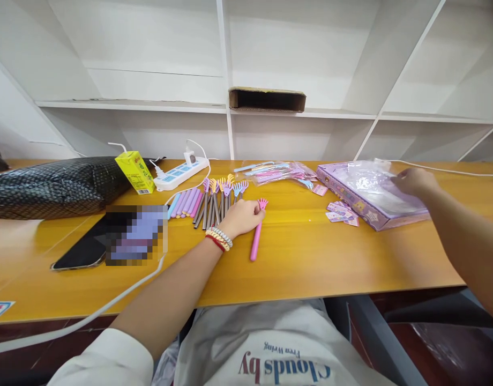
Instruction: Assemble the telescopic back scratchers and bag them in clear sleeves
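My left hand [246,217] is closed around the neck of a pink back scratcher [255,244], whose small claw head sticks out past my fingers and whose handle points toward me on the table. Just left of that hand lie loose claw heads on dark metal rods [216,201], beside a row of coloured handle tubes [187,202]. Over on the right, my right hand [417,182] reaches over a purple box [369,206], its fingers pinched at a clear plastic bag [369,174] on top. Small printed cards [343,213] lie by the box's left side.
Bagged back scratchers [276,171] lie at the back middle. A power strip [182,174], a yellow drink carton [136,171] and a black wrapped parcel [61,185] stand at left. A phone [86,241] lies nearer; a white cable [121,295] crosses the table. Shelves rise behind.
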{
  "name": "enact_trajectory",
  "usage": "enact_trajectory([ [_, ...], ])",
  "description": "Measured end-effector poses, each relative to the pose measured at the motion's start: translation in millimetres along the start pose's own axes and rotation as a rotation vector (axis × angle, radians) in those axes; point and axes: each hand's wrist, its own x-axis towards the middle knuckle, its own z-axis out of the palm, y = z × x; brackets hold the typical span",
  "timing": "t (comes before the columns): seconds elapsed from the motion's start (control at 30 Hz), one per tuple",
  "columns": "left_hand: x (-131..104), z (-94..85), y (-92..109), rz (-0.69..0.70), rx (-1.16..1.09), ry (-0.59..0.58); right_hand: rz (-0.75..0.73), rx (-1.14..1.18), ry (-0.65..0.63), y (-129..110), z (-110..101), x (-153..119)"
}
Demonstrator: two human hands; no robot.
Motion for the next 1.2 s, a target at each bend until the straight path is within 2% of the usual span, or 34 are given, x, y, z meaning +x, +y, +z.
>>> enact_trajectory([
  [0.1, -2, -1.2, 4, -0.005, 0.059, -0.030, 0.164, -0.248, -0.181, 5, 7, 0],
  [0.2, -4, -2.5, 8, 0.006, 0.162, -0.064, 0.201, -0.340, -0.221, -1, 10, -1],
  [0.3, -5, -2.8, 11, 0.024, 0.213, -0.111, 0.115, -0.426, -0.187, -23, 3, -8],
  [0.4, -4, -1.9, 12, 0.046, 0.163, -0.113, -0.183, -0.409, -0.111, -69, -6, -29],
  [0.5, -4, -1.2, 15, 0.059, 0.005, -0.102, -0.656, -0.091, -0.062, -131, -6, -74],
  [0.6, -3, -1.8, 20, 0.056, -0.336, -0.174, -1.218, 0.164, -0.206, -188, 7, -132],
  [0.67, -2, -3.3, 22, 0.000, -0.639, -0.221, -1.453, 0.200, -0.295, -214, 18, -165],
  [0.7, -2, -4.4, 22, -0.038, -0.783, -0.227, -1.499, 0.211, -0.297, -222, 23, -177],
  [0.8, 1, -9.2, 22, -0.144, -1.051, -0.226, -1.443, 0.203, -0.222, -228, 39, -195],
  [0.9, 2, -15.1, 18, -0.206, -1.201, -0.284, -1.332, 0.140, -0.198, -217, 52, -192],
  [1.1, -2, -18.8, 12, -0.147, -1.474, -0.378, -1.093, -0.005, -0.401, -198, 63, -188],
  [1.2, 1, -14.2, 10, -0.168, -1.439, -0.260, -1.004, -0.010, -0.485, -198, 62, -195],
])
